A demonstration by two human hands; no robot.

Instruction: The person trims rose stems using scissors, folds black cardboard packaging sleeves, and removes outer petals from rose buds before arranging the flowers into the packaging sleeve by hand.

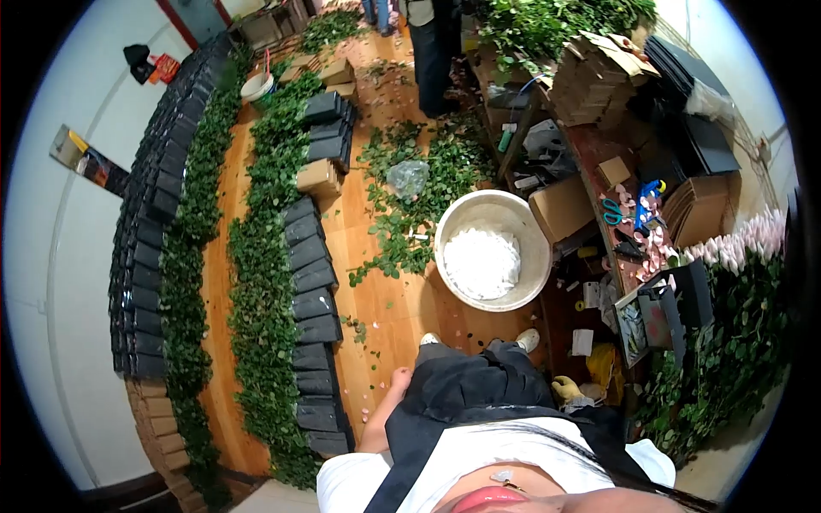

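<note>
Apparently between handlings; the left hand (400, 377) hangs nearest the black-wrapped, green-leaved bundles (320, 414), grip unclear; I cannot tell the right grip near the pale-yellow glove (565, 389); a whitish round tub (547, 256) stands ahead.

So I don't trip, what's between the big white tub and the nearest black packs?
Green leaves lie scattered on the wooden floor, in the head view.

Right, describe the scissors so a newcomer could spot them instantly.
Find the big white tub on the floor, then the cluttered workbench to its right. Along its left edge, just nearer than a small cardboard box, lie the scissors. Their looped teal handles distinguish them from the brighter blue object beyond the pink petals.
</note>
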